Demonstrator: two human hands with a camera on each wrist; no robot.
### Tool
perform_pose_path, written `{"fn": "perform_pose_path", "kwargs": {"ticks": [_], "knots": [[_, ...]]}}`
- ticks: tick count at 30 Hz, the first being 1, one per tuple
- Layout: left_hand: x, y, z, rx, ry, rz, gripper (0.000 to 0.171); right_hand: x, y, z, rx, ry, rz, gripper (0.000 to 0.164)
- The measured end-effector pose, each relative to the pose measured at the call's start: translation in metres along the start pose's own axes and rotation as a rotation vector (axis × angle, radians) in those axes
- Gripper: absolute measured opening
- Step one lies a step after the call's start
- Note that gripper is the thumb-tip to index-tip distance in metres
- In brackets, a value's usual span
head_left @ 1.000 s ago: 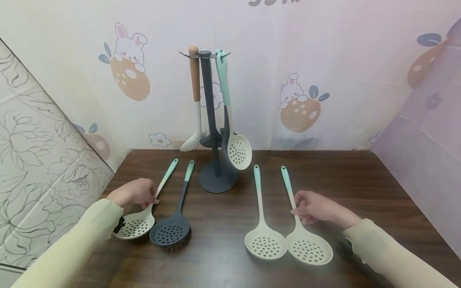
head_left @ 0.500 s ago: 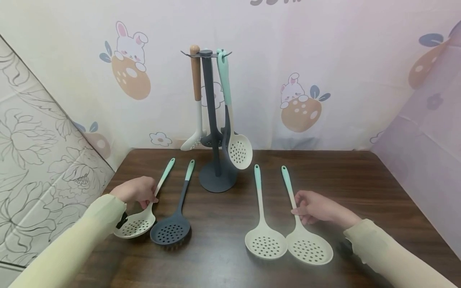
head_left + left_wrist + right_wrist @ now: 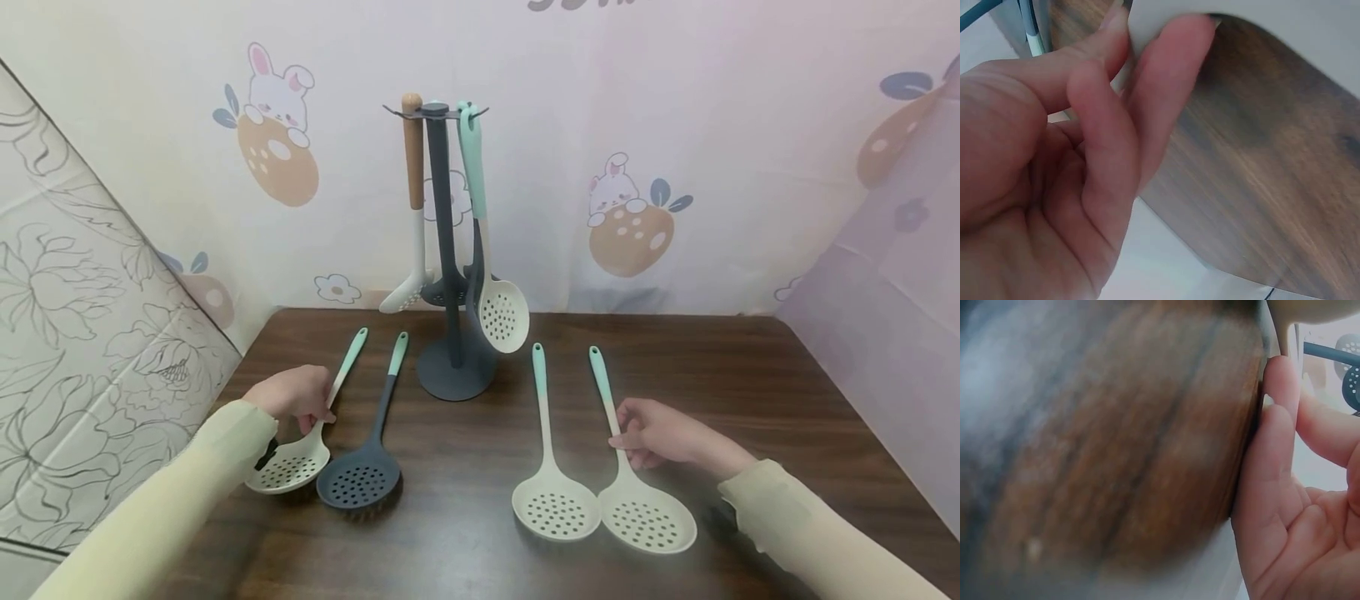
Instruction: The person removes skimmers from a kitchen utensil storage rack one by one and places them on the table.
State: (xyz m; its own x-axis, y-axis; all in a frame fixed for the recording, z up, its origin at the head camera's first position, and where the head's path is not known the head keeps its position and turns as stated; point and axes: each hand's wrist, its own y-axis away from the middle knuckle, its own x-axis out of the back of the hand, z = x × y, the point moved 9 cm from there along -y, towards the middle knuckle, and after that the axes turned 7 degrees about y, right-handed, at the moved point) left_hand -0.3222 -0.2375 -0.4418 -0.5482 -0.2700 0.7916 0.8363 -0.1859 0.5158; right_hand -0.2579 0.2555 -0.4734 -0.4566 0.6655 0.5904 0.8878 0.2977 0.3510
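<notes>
On the table's left side, a white skimmer [image 3: 291,467] with a mint handle end lies bowl toward me. My left hand [image 3: 294,395] pinches its lower handle between thumb and fingers, just above the bowl. In the left wrist view, the fingertips [image 3: 1188,31] reach under the skimmer's pale neck. My right hand [image 3: 654,433] holds the lower handle of the rightmost white skimmer [image 3: 647,518], thumb on one side and fingers on the other. Beside it lies another white skimmer [image 3: 557,507], the bowls side by side. A dark grey skimmer [image 3: 360,479] lies right of the left-hand one.
At the back stands a dark utensil rack [image 3: 456,375]. From it hang a wooden-handled white utensil [image 3: 415,167], a mint-handled white slotted spoon [image 3: 502,317] and dark utensils. A printed cloth [image 3: 525,208] covers the wall behind the brown wooden table [image 3: 465,550].
The white skimmer in my left hand has turned slightly, its handle end shifting a little left of where it lay. The right hand keeps its hold. The head view has drifted slightly.
</notes>
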Motion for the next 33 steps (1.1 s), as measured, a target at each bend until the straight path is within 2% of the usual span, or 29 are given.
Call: {"fn": "perform_pose_path", "kwargs": {"ticks": [7,13,23,29,33], "knots": [[0.004,-0.008,-0.001,0.069,-0.009,-0.040,0.024,0.001,-0.002,0.000,0.000,0.012,-0.015,0.036],[0.007,-0.013,0.002,0.081,0.058,-0.075,0.023,0.002,-0.001,-0.002,-0.004,0.001,-0.021,0.037],[0.004,-0.021,-0.005,0.131,0.050,-0.127,0.026,0.001,-0.003,-0.002,-0.032,0.012,-0.035,0.035],[0.002,-0.029,-0.008,0.129,0.095,-0.192,0.030,0.001,-0.003,-0.002,-0.048,0.050,-0.032,0.035],[0.003,-0.031,-0.012,0.135,0.085,-0.215,0.031,0.002,-0.003,-0.006,-0.061,0.094,-0.021,0.034]]}}
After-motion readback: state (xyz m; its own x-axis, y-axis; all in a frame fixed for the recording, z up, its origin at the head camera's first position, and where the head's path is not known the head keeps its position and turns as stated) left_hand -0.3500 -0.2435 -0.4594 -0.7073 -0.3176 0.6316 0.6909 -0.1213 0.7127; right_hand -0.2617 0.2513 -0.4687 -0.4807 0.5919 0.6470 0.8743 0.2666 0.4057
